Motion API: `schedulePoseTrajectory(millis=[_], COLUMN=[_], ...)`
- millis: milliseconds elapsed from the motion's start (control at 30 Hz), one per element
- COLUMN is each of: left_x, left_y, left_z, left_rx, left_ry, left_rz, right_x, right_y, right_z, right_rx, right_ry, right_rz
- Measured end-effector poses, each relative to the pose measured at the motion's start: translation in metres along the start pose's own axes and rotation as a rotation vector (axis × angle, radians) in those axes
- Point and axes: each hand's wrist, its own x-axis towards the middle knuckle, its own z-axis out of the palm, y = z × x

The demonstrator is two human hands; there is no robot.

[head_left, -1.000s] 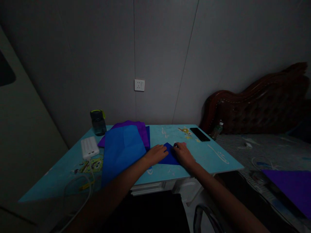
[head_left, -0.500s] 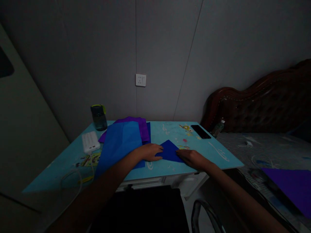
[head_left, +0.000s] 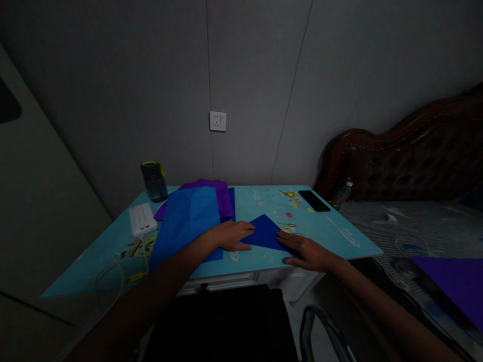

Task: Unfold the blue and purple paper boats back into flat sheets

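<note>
A small dark blue folded paper (head_left: 265,233) lies on the light blue table (head_left: 335,236) near its front edge. My left hand (head_left: 230,235) lies flat with fingers stretched out, pressing on the paper's left corner. My right hand (head_left: 307,252) rests flat on the table, fingers extended, with its fingertips at the paper's right lower edge. Neither hand holds anything. A larger stack of blue sheets (head_left: 184,221) lies just left of my left hand, with purple sheets (head_left: 221,193) behind it.
A white power bank (head_left: 141,219) with a cable (head_left: 113,271) and a dark bottle with a green lid (head_left: 154,181) stand at the table's left. A black phone (head_left: 314,200) lies at the back right. A bed with a purple sheet (head_left: 453,279) is to the right.
My right hand has slid off the dark blue paper toward the right front, uncovering more of it. My left hand stays on its left corner. The camera view shifted slightly.
</note>
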Motion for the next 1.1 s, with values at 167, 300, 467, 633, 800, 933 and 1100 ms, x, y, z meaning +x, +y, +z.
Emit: schedulePoseTrajectory(millis=[167,300,467,633,800,933,1100], left_x=[-0.007,-0.006,-0.002,0.006,0.017,0.025,0.025], left_y=[0.011,0.023,0.022,0.023,0.021,0.017,0.020], left_z=[-0.002,-0.005,-0.005,-0.001,0.005,0.009,0.011], left_rx=[-0.040,-0.027,-0.029,-0.028,-0.038,-0.028,0.114], left_ry=[-0.029,-0.072,-0.065,-0.020,-0.024,0.051,0.093], left_rz=[0.056,0.022,-0.002,-0.043,-0.247,-0.304,-0.235], right_x=[-0.024,-0.028,-0.018,-0.001,0.010,0.013,0.018], right_y=[0.005,0.013,0.016,0.017,0.018,0.024,0.028], right_z=[0.024,0.032,0.025,0.023,0.027,0.033,0.030], right_rx=[-0.061,-0.058,0.157,0.196,0.040,-0.036,-0.056], right_ry=[0.122,0.188,0.293,0.413,0.494,0.503,0.385], right_rz=[-0.130,-0.150,0.049,0.281,0.345,0.409,0.547])
